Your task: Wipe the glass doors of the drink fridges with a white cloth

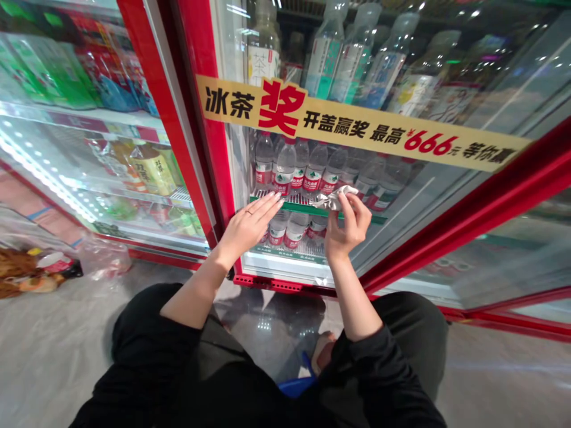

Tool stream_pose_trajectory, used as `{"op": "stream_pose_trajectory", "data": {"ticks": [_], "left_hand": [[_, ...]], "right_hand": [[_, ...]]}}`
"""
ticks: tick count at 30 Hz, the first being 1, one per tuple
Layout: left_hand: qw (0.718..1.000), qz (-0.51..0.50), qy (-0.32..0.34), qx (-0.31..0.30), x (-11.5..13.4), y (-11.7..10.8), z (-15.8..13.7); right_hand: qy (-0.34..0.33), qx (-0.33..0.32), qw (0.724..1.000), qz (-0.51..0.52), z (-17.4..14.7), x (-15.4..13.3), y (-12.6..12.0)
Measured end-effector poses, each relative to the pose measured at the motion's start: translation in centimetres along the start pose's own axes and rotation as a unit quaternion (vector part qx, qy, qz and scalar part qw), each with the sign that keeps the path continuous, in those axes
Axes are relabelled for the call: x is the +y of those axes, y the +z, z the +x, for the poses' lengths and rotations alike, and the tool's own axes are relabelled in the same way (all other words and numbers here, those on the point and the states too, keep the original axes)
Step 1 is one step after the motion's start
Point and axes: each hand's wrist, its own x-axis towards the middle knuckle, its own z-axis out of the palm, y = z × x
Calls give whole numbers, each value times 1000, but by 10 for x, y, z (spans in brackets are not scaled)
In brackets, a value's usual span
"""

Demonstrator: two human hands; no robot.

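A yellow sticker strip (357, 128) with black and red characters runs across the glass door (312, 252) of a red-framed drinks cooler. My left hand (252, 221) has its fingers stretched out together, flat at the glass below the strip. Between the thumb and fingers of my right hand (350, 224) is a crumpled silvery-white sheet (334, 199), held at the glass to the right. Whether it is paper or film I cannot tell. Behind the glass, water bottles (285, 166) with red labels stand on a shelf, partly hidden by both hands.
Another cooler (167, 113) with bottles stands to the left, and a red-framed one (499, 285) to the right. Clear plastic wrap (104, 255) and a brown furry item (15, 270) lie on the grey floor. Something blue (297, 386) is between my legs.
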Motion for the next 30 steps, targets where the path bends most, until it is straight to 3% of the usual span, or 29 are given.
{"op": "stream_pose_trajectory", "data": {"ticks": [4,8,12,15,20,24,27,30], "left_hand": [[999,-33,4,-27,10,10,8],[999,-31,-30,-12,8,20,8],[997,-8,-75,15,-1,27,7],[997,-8,-82,8,-4,29,5],[996,1,-84,4,-6,24,0],[996,0,-92,8,-7,17,-2],[995,-4,-101,10,-8,11,-3],[995,9,-100,13,-8,8,-7]], "right_hand": [[-39,-90,995,29,-8,-17,12],[-78,-152,981,90,-40,-13,0],[-54,-117,988,79,-52,9,-14],[-23,-62,995,72,-39,12,-5],[-40,-147,979,132,-28,-16,17],[-44,-208,970,118,-48,-27,3],[-33,-199,969,143,-59,-18,-9],[-11,-153,974,165,-54,-8,-3]]}}
